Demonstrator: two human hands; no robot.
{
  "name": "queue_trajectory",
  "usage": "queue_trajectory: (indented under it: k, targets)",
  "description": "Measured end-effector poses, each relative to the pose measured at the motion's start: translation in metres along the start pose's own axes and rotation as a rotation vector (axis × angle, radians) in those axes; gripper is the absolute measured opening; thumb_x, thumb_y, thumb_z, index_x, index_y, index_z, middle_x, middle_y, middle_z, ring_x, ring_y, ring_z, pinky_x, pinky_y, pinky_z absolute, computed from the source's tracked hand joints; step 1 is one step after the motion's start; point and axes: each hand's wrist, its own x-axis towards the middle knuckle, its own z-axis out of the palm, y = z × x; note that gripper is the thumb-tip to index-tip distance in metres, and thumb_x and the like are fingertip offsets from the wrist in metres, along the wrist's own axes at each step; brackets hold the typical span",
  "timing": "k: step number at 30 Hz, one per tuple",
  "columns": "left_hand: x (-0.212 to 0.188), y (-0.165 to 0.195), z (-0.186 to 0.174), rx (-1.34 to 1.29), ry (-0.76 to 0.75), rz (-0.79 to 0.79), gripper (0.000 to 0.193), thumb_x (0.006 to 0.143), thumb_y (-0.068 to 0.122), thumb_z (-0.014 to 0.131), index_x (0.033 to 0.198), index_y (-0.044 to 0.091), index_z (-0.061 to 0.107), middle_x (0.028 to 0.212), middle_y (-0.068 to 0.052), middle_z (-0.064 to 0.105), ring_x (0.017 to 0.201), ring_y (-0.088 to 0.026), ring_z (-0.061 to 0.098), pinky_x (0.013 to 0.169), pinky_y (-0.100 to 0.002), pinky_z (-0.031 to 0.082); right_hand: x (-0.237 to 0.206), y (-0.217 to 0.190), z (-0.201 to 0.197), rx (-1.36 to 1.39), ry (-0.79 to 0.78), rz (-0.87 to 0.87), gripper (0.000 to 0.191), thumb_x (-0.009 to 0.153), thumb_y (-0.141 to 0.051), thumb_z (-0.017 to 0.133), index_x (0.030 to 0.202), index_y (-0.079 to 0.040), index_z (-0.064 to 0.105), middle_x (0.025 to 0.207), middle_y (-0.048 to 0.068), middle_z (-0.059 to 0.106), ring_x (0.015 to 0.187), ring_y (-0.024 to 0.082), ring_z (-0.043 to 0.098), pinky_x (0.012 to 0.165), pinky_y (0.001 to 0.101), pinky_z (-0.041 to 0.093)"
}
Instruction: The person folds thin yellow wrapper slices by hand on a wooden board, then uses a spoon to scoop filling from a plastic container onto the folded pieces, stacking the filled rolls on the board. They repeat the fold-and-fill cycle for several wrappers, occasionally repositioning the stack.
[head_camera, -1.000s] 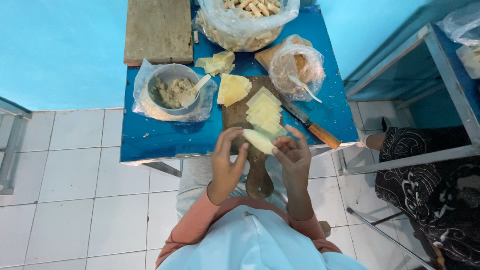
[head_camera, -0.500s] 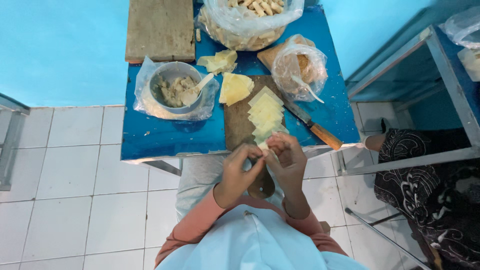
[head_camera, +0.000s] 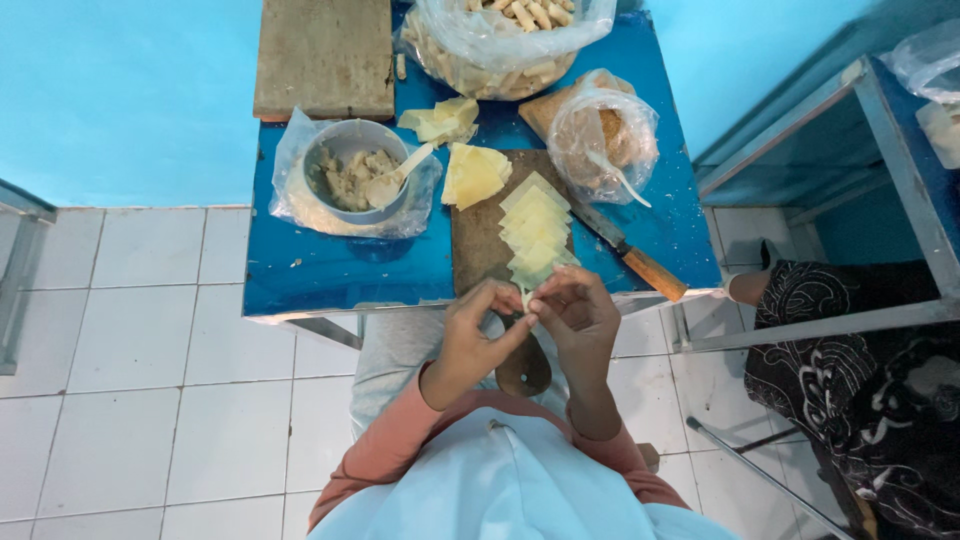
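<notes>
White tiled floor (head_camera: 130, 400) and turquoise wall (head_camera: 120, 100) fill most of the view. Blue counter (head_camera: 330, 275) stands against the wall, seen from above. A second metal-framed counter (head_camera: 900, 130) to the right, a person in dark patterned cloth (head_camera: 860, 370) sitting beside it. Wearer's pale garment (head_camera: 500, 490) with orange sleeves at the bottom edge.

On the blue counter: weathered wooden board (head_camera: 325, 55) at far left corner. Big clear bag of pale rolled pieces (head_camera: 500, 45) at far middle. Grey bowl of filling (head_camera: 350, 175) sitting in a plastic bag, spoon (head_camera: 395, 180) resting in it. Smaller clear bag of brown crumbs (head_camera: 605, 135) to the right, on a wooden piece. Dark cutting board (head_camera: 480, 235) at the near edge, its round handle (head_camera: 525, 370) hanging off the counter under the hands. Row of yellow square wrappers (head_camera: 535, 235) overlapping down the board. Loose stack of wrappers (head_camera: 472, 172) just beyond the board, another small pile (head_camera: 440, 120) further back. Knife with wooden handle (head_camera: 640, 265) lying just right of the board, handle at the counter's edge.

Left hand (head_camera: 475, 335) and right hand (head_camera: 580, 315) meet at the near edge of the counter, fingertips pressed together, both pinching one small pale wrapper piece (head_camera: 525, 298) between them. The piece is mostly hidden by fingers, only a sliver shows, right below the last wrapper of the row. Can't tell if it holds filling.
</notes>
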Motion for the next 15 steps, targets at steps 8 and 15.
queue_trajectory:
  k: [8, 15]
  targets:
    - [-0.001, -0.007, -0.001, -0.085, -0.012, -0.103, 0.005, 0.092, -0.002, 0.070, 0.096, -0.001, 0.067, 0.091, -0.007, 0.071, 0.076, -0.011, 0.068, 0.068, -0.025, 0.053, 0.003, 0.009, -0.006, -0.031, 0.069, 0.003, 0.043, 0.087, 0.018, 0.073, 0.126, 0.002, 0.061, 0.110, 0.009, 0.064, 0.104, 0.015, 0.066, 0.090, 0.0292, 0.056]
    - [-0.003, -0.016, -0.002, -0.160, 0.028, -0.198, 0.004, 0.094, 0.000, 0.071, 0.096, -0.002, 0.071, 0.089, -0.004, 0.070, 0.077, -0.005, 0.062, 0.067, -0.022, 0.049, 0.002, 0.004, -0.001, -0.031, -0.089, -0.009, 0.067, 0.080, 0.017, 0.076, 0.140, -0.002, 0.051, 0.116, 0.008, 0.060, 0.104, 0.014, 0.065, 0.089, 0.0287, 0.057]
